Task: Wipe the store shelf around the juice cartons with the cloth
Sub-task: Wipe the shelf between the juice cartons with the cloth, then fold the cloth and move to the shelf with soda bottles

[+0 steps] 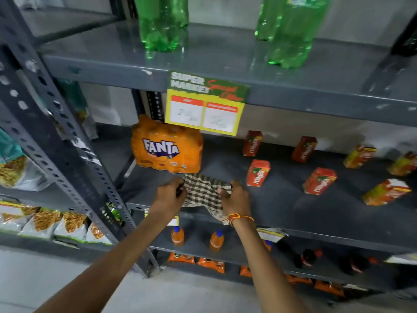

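A brown-and-cream checked cloth (203, 193) lies at the front edge of the dark grey shelf (282, 206), with one corner hanging over the lip. My left hand (168, 195) grips its left side and my right hand (235, 198) grips its right side. Several red and orange juice cartons stand on the same shelf to the right: the nearest one (258, 172), another (320, 181), and one at the far right front (386, 192). More cartons (252, 143) stand in the back row.
An orange Fanta multipack (167, 150) sits just behind my left hand. A yellow price sign (204, 105) hangs from the shelf above, where green bottles (161, 23) stand. Small orange bottles (177, 236) fill the shelf below. A perforated steel post (67, 159) and snack bags (45, 222) are left.
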{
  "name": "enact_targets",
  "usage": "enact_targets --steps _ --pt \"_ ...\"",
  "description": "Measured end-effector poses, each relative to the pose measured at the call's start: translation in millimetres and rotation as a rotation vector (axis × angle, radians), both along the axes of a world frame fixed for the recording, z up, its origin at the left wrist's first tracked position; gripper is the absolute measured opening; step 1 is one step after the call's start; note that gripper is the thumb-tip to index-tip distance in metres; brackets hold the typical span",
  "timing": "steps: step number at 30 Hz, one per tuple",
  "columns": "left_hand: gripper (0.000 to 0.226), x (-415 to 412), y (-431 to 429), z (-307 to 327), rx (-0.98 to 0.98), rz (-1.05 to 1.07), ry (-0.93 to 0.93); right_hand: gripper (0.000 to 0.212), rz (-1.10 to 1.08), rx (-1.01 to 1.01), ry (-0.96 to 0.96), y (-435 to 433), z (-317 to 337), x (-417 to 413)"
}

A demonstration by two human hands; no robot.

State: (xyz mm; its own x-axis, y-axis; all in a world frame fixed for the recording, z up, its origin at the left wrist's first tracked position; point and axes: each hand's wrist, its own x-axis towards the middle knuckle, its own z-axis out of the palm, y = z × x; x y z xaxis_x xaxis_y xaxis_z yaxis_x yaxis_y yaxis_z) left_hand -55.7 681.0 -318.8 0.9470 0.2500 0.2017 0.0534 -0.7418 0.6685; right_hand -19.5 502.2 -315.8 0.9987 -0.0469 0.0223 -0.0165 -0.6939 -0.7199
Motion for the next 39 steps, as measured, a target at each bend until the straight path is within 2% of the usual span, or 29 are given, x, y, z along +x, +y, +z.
enact_targets --steps 6,8,10,13,16,22,27,29,30,34,36,39 --pt "0.018 -50 -110 76 0.03 -0.136 -0.336 0.012 0.065 0.28 -0.184 -129 91 -60" --pt "0.019 -68 -165 102 0.027 -0.199 -0.463 0.026 0.052 0.3 -0.272 -186 126 -89" --pt "0.022 -81 -228 128 0.004 -0.247 -0.553 0.028 -0.014 0.309 -0.362 -250 160 -119" --pt "0.026 -97 -326 166 -0.15 -0.346 -0.68 0.017 -0.207 0.308 -0.469 -343 203 -160" --pt "0.027 -106 -417 203 -0.256 -0.461 -0.757 0.031 -0.409 0.314 -0.579 -419 243 -185" --pt "0.021 -90 -539 262 -0.222 -0.549 -0.781 0.037 -0.607 0.337 -0.667 -515 303 -186" --pt "0.021 -56 -596 293 -0.144 -0.54 -0.819 0.016 -0.625 0.296 -0.659 -563 331 -150" --pt "0.021 -36 -616 304 -0.11 -0.523 -0.811 0.024 -0.629 0.276 -0.654 -579 341 -127" --pt "0.02 -25 -626 309 -0.093 -0.514 -0.798 0.029 -0.63 0.263 -0.642 -586 346 -114" --pt "0.018 26 -662 321 -0.043 -0.461 -0.655 0.022 -0.604 0.137 -0.595 -616 356 -49" --pt "0.018 51 -674 319 0.044 -0.429 -0.581 0.026 -0.597 0.066 -0.521 -627 353 -14" --pt "0.013 77 -684 310 0.231 -0.399 -0.49 0.017 -0.588 -0.104 -0.398 -640 335 22"
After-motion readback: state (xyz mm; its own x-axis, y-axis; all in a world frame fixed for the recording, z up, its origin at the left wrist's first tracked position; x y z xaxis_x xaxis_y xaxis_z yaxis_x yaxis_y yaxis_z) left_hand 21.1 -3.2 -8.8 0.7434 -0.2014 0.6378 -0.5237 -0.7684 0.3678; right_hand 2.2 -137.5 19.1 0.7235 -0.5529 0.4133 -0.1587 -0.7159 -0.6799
